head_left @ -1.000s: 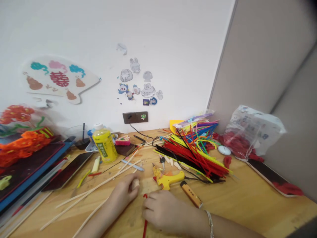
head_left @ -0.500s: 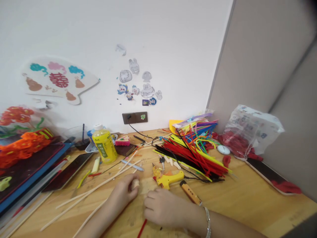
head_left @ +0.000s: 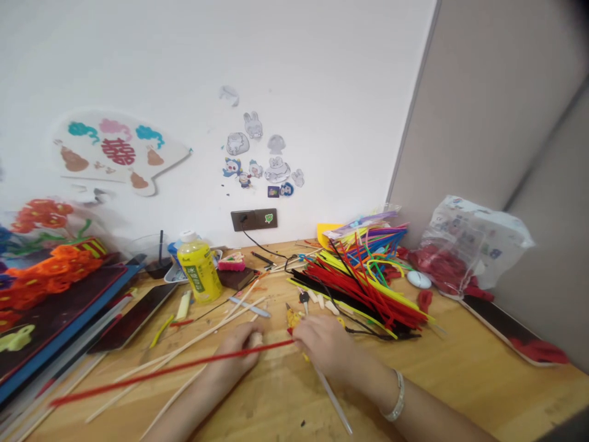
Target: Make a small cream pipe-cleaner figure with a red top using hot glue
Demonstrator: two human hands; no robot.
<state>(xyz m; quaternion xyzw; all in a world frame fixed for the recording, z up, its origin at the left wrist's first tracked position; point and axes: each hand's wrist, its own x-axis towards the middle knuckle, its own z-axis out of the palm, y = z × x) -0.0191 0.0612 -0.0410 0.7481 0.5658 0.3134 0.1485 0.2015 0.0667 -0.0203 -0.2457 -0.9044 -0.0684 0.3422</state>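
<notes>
"What's the right hand (head_left: 324, 347) doing?"

"It comes in from the lower right, wrist bent, fingers (head_left: 306, 328) pinched together on the end of a long, thin red pipe cleaner (head_left: 165, 372)."

"Which way does that lie?"

"Lengthwise across the desk (head_left: 460, 380), sloping gently down to the left, passing over the left hand (head_left: 234, 356)."

"And that hand?"

"Curled, its fingers together around a small pale piece (head_left: 257, 339), partly hidden. A thin white stick (head_left: 334, 400) lies just below the right fingers."

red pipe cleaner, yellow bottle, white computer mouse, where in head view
red pipe cleaner (head_left: 138, 377), head view, on its stem
yellow bottle (head_left: 199, 273), head view, on its body
white computer mouse (head_left: 419, 279), head view, on its top
</notes>
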